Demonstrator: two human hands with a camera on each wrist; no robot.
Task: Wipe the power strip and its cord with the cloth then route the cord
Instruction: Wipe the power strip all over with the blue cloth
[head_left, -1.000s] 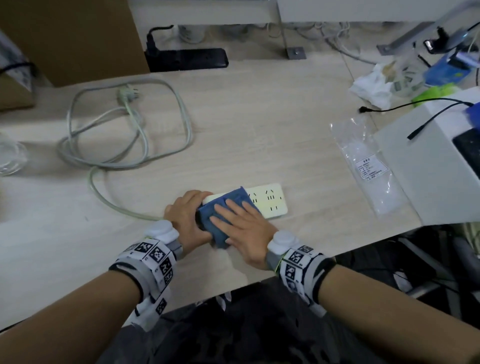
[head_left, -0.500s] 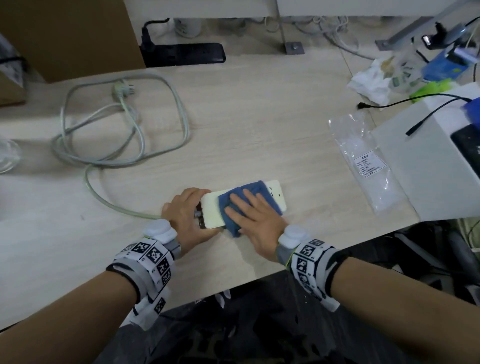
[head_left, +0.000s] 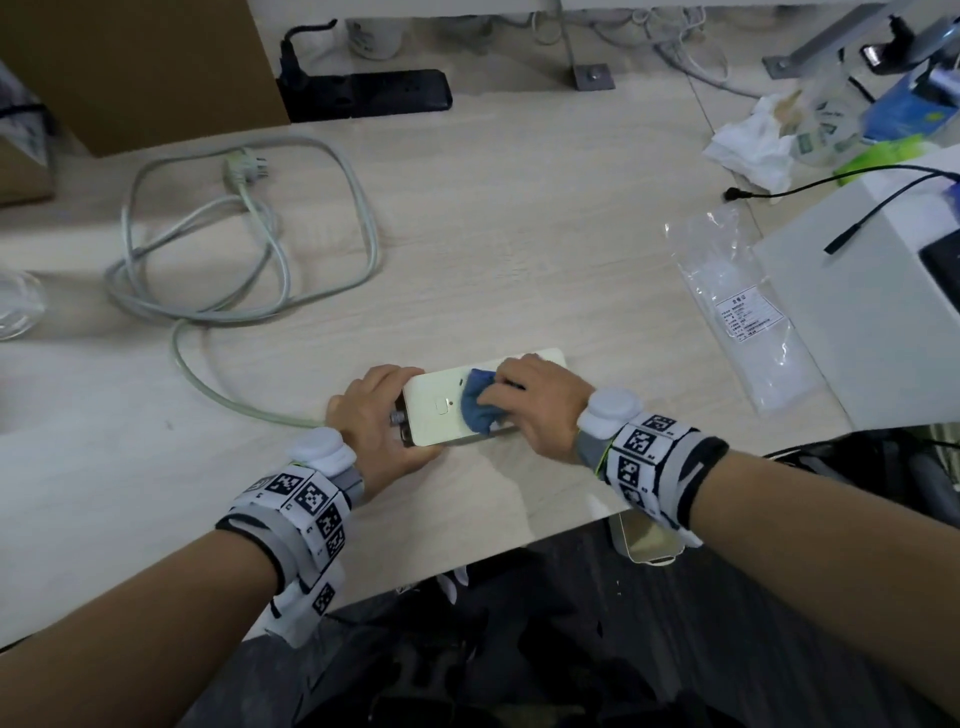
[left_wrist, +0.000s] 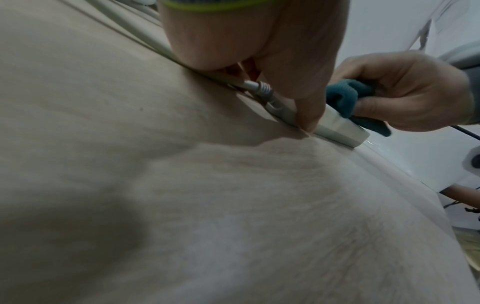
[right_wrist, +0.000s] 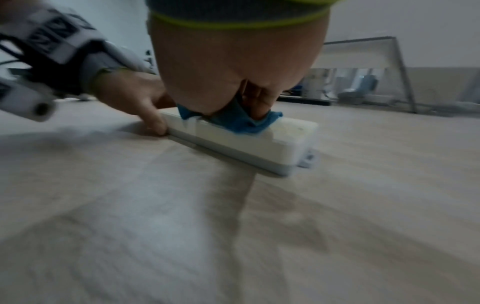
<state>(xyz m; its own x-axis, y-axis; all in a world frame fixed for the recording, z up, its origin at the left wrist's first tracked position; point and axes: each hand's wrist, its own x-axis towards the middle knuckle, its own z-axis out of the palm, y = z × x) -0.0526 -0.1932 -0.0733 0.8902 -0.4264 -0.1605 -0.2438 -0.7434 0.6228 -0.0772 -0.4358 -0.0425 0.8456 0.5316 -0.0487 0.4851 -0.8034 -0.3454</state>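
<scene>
A cream power strip (head_left: 441, 410) lies on the wooden desk (head_left: 493, 234) near its front edge. My left hand (head_left: 371, 421) grips the strip's left end, where the cord enters, thumb on the near side (left_wrist: 309, 115). My right hand (head_left: 535, 400) holds a bunched blue cloth (head_left: 475, 408) against the strip's top, right of the switch; the cloth (right_wrist: 241, 123) is also in the right wrist view, on the strip (right_wrist: 272, 148). The grey cord (head_left: 208, 384) runs left from the strip into loose loops (head_left: 249, 249) that end in the plug (head_left: 241, 169).
A black power strip (head_left: 363, 93) lies at the desk's back edge. At right are a clear plastic bag (head_left: 737, 312), a white box (head_left: 857, 312), thin black cables (head_left: 810, 182) and crumpled tissue (head_left: 753, 145). A cardboard box (head_left: 140, 67) stands back left, a clear container (head_left: 15, 306) far left.
My right hand has slid the cloth from the strip's left end to the right along its top and bunched it up. The switch end is now uncovered. My left hand has stayed put.
</scene>
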